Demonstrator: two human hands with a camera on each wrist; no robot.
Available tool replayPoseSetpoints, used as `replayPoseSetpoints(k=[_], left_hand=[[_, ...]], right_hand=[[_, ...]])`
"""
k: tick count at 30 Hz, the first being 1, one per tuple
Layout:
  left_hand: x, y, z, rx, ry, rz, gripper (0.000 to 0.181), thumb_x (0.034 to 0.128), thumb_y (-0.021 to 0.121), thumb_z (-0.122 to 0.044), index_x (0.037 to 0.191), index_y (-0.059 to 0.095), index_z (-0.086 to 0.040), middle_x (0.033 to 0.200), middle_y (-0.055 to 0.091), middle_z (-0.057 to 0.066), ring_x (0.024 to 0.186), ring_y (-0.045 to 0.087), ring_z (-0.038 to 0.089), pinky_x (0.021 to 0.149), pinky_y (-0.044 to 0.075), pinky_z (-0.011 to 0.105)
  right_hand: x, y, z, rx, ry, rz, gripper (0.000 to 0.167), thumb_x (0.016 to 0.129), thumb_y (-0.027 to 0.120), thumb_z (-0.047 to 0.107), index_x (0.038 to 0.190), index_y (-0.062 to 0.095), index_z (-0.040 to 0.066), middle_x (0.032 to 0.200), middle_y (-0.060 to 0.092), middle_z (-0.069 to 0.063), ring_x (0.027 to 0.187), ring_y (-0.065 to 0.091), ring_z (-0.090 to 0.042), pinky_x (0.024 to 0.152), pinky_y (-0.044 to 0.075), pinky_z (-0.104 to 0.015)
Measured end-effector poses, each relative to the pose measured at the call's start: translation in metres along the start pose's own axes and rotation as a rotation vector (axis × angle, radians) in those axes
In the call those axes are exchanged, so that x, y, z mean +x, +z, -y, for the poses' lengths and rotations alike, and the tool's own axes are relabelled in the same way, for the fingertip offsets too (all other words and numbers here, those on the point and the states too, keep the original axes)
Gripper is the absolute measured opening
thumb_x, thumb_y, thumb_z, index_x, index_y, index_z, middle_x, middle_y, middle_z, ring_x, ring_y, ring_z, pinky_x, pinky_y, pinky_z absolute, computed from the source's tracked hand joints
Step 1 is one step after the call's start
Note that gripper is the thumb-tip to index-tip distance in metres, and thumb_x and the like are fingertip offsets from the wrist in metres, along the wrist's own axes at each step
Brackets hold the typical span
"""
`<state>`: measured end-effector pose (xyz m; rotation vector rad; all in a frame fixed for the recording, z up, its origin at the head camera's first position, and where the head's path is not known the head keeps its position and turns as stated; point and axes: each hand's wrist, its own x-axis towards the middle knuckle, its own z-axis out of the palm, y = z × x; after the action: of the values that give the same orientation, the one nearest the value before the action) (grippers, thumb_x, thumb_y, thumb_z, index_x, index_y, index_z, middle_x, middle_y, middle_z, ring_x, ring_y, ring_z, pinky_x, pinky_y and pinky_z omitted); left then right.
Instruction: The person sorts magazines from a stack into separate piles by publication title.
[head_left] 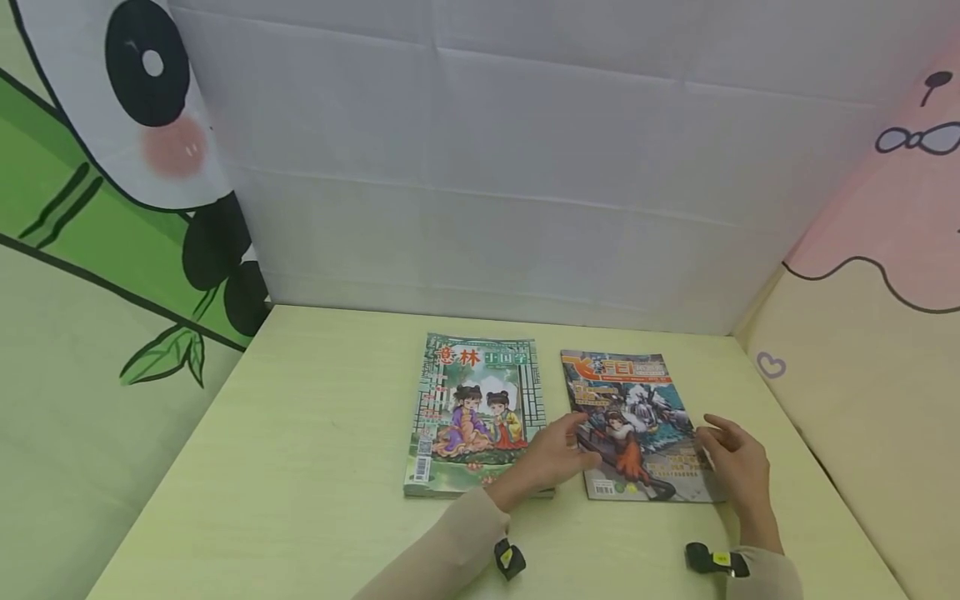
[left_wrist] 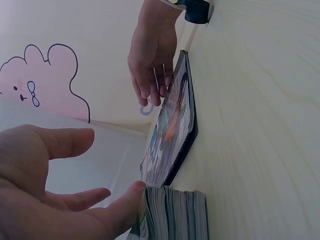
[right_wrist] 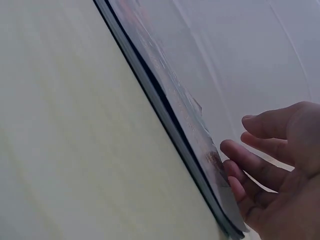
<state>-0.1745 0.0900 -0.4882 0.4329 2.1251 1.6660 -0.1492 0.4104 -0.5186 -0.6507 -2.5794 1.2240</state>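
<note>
Two piles of magazines lie side by side on the table. The left one is a thick stack [head_left: 468,400] with a green cover showing two cartoon figures; its page edges show in the left wrist view. To its right lies a thinner magazine [head_left: 637,417] with an orange "FEI" title and a figure in red. My left hand [head_left: 551,458] reaches over the stack's right edge, fingers loosely spread at the thinner magazine's left side; one finger appears to touch the stack. My right hand [head_left: 738,467] is at the thinner magazine's right edge, fingers loosely bent, gripping nothing.
The pale wooden table [head_left: 300,450] extends to the left of the stack. A white cloth wall [head_left: 510,167] stands behind it, with cartoon-printed side walls at left and right. Black straps with small devices [head_left: 510,558] sit at both wrists.
</note>
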Motion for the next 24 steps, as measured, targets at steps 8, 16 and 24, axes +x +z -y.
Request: replayPoseSetpoints(k=[8, 16, 24], left_hand=[[-0.005, -0.013, 0.006, -0.118, 0.096, -0.146, 0.057, 0.1009, 0.075, -0.01, 0.156, 0.06, -0.005, 0.156, 0.06, 0.022, 0.142, 0.062, 0.043, 0.105, 0.061, 0.052], [-0.02, -0.039, 0.018, -0.158, 0.193, -0.218, 0.049, 0.1021, 0.074, -0.006, 0.15, 0.064, -0.002, 0.148, 0.064, 0.025, 0.132, 0.066, 0.045, 0.103, 0.063, 0.042], [-0.038, -0.071, 0.025, -0.1, 0.232, -0.285, 0.042, 0.1075, 0.071, -0.007, 0.148, 0.064, -0.001, 0.144, 0.067, 0.025, 0.126, 0.069, 0.038, 0.103, 0.062, 0.047]], right_hand=[[-0.002, 0.007, 0.005, 0.043, -0.136, -0.079, 0.037, 0.11, 0.072, 0.02, 0.142, 0.072, 0.002, 0.105, 0.075, 0.019, 0.089, 0.053, 0.023, 0.081, 0.043, 0.0], [-0.012, 0.017, 0.028, 0.093, -0.175, -0.088, 0.036, 0.111, 0.071, 0.023, 0.141, 0.073, 0.002, 0.122, 0.079, -0.014, 0.091, 0.055, 0.021, 0.081, 0.045, -0.002], [-0.022, 0.032, 0.05, 0.112, -0.223, -0.051, 0.037, 0.113, 0.068, 0.022, 0.144, 0.071, 0.003, 0.132, 0.075, -0.023, 0.095, 0.057, 0.015, 0.082, 0.045, -0.004]])
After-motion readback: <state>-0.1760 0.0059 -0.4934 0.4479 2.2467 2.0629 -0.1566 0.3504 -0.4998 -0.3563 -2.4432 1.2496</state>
